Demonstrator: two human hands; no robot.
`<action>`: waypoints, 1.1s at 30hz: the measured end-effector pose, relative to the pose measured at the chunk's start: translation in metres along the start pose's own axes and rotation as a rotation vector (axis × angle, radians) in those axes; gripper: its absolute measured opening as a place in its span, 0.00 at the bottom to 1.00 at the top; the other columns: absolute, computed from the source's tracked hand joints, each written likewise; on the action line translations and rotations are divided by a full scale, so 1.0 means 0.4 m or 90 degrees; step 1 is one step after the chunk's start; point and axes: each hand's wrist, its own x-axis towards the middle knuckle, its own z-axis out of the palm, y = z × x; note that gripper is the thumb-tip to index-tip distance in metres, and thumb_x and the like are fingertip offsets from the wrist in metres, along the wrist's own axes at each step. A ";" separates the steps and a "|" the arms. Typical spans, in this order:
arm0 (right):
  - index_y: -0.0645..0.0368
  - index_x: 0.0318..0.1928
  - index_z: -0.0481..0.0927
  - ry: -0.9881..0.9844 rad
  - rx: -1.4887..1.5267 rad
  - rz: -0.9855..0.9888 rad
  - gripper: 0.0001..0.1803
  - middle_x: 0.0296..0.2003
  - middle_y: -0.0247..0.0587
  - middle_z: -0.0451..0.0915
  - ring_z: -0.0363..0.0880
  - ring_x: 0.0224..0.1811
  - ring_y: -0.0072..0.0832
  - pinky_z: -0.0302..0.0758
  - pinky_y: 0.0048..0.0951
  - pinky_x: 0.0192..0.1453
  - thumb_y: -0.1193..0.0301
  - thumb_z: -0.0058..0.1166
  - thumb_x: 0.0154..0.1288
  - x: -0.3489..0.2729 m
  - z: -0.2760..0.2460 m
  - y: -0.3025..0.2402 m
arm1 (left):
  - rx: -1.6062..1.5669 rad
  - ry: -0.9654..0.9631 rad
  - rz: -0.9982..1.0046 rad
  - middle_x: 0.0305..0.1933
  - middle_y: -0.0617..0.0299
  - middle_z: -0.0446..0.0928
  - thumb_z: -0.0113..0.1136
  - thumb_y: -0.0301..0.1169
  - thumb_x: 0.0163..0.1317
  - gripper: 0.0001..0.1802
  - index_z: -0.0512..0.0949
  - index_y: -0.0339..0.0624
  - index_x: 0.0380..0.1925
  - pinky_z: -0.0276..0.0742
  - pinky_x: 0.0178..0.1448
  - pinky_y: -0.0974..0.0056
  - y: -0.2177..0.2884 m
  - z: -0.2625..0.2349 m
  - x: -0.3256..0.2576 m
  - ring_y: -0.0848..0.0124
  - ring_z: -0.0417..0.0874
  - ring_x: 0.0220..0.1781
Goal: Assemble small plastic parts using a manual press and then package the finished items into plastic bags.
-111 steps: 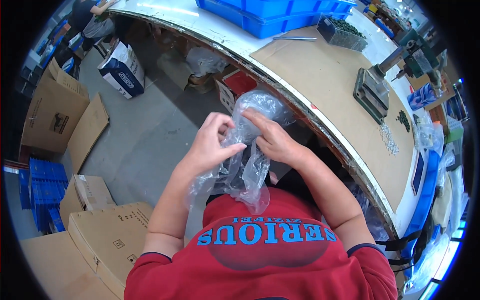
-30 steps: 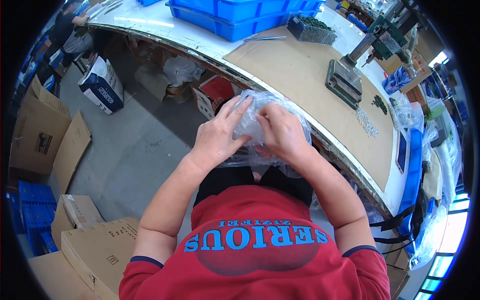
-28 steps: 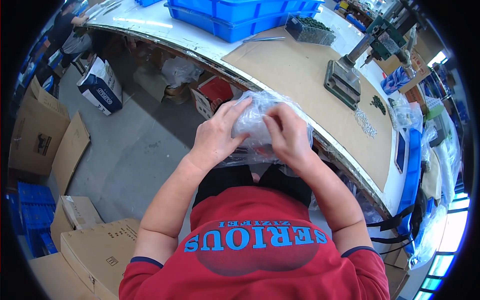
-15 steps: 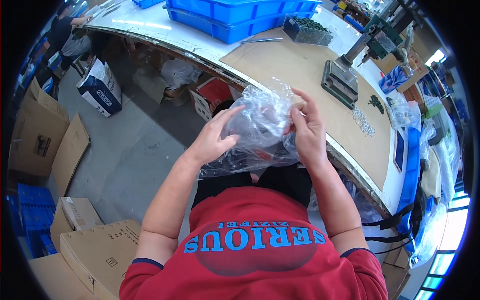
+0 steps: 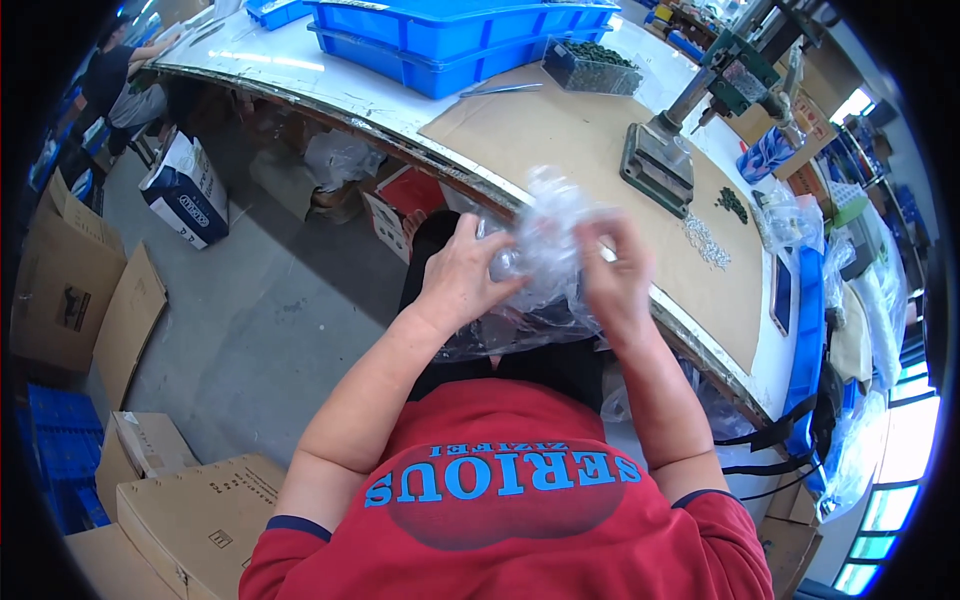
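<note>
A crumpled clear plastic bag [image 5: 548,250] is bunched up between my hands, over my lap and beside the table's front edge. My left hand [image 5: 462,272] curls round its left side, with thumb and fingers closed on the film. On the other side my right hand [image 5: 618,275] is smeared by motion, its fingers bent in against the bag with a pale bit of plastic between them. Loose film from the bag hangs down across my thighs. What the bag holds, if anything, I cannot make out.
A brown board [image 5: 600,140] covers part of the white table. On it stand a green drill press [image 5: 660,165], a clear box of dark green pieces [image 5: 592,68] and small piles of silver parts [image 5: 706,244]. Blue crates [image 5: 440,60] sit behind. Cardboard boxes [image 5: 200,510] lie left.
My left hand has moved right and closed on the bag, where before its fingers were spread. The bag is bunched more tightly and my right hand has shifted slightly down. The view has shifted a little.
</note>
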 end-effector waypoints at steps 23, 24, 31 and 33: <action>0.62 0.58 0.67 0.573 0.576 0.006 0.21 0.47 0.50 0.76 0.78 0.46 0.37 0.76 0.38 0.56 0.84 0.39 0.65 0.083 -0.339 0.116 | -0.024 0.051 0.102 0.54 0.51 0.71 0.58 0.18 0.40 0.30 0.74 0.47 0.50 0.76 0.49 0.58 -0.087 0.118 -0.080 0.51 0.76 0.52; 0.61 0.59 0.66 0.530 0.588 0.007 0.23 0.49 0.51 0.75 0.79 0.46 0.39 0.77 0.38 0.55 0.85 0.38 0.64 0.078 -0.327 0.104 | -0.050 0.021 0.112 0.57 0.50 0.70 0.57 0.18 0.40 0.32 0.73 0.48 0.52 0.75 0.52 0.59 -0.097 0.121 -0.080 0.51 0.75 0.55; 0.57 0.64 0.59 0.291 0.592 0.052 0.31 0.48 0.53 0.76 0.76 0.54 0.46 0.77 0.40 0.54 0.86 0.40 0.59 0.057 -0.272 0.077 | -0.269 -0.158 0.183 0.65 0.51 0.66 0.57 0.20 0.46 0.36 0.69 0.45 0.62 0.68 0.64 0.60 -0.107 0.074 -0.036 0.56 0.71 0.63; 0.57 0.63 0.60 0.271 0.586 0.042 0.30 0.48 0.52 0.76 0.76 0.53 0.45 0.77 0.39 0.53 0.86 0.40 0.59 0.054 -0.241 0.075 | -0.368 -0.196 0.123 0.65 0.51 0.67 0.57 0.22 0.49 0.33 0.69 0.44 0.61 0.68 0.64 0.60 -0.087 0.057 -0.034 0.57 0.71 0.63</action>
